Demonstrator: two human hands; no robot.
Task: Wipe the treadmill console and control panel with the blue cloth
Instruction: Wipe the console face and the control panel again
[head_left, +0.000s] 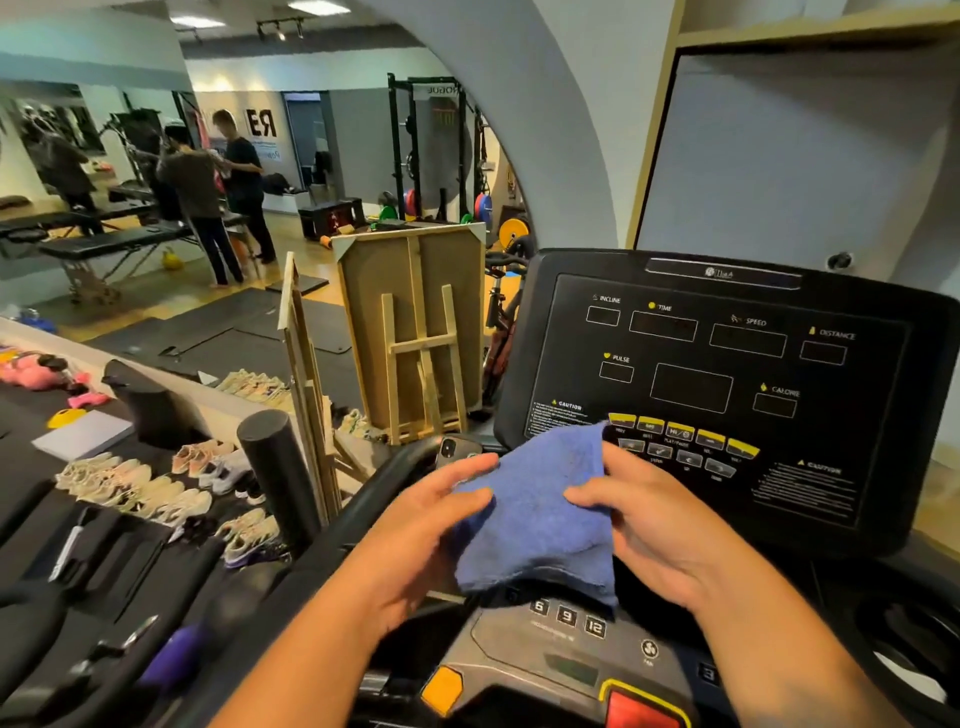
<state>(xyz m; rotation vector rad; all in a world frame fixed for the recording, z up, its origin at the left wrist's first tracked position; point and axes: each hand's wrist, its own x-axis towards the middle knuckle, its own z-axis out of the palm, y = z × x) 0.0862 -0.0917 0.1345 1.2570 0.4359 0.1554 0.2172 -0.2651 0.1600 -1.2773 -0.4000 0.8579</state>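
Both forearms come in from the bottom edge, over the lower control panel (566, 644) with its 6, 9, 12 keys, an orange knob below the left wrist and a red stop button below the right wrist. Left hand (415, 530) is on the left edge of the blue cloth (540, 514), thumb on top and fingers stretched along the fabric; whether the fingers curl under it I cannot tell. Right hand (649, 525) pinches the cloth's right edge, thumb over the top, fingers folded behind. Cloth hangs between the two hands, held up off the panel, its top corner overlapping the yellow button row of the treadmill console (722, 374) just beyond the fingertips. Console screen is dark, labels INCLINE, TIME, SPEED, DISTANCE, PULSE, CALORIE. Left of the left hand: black foam roller (275, 467), rows of shoes (135, 483), wooden easel (415, 332) farther out.
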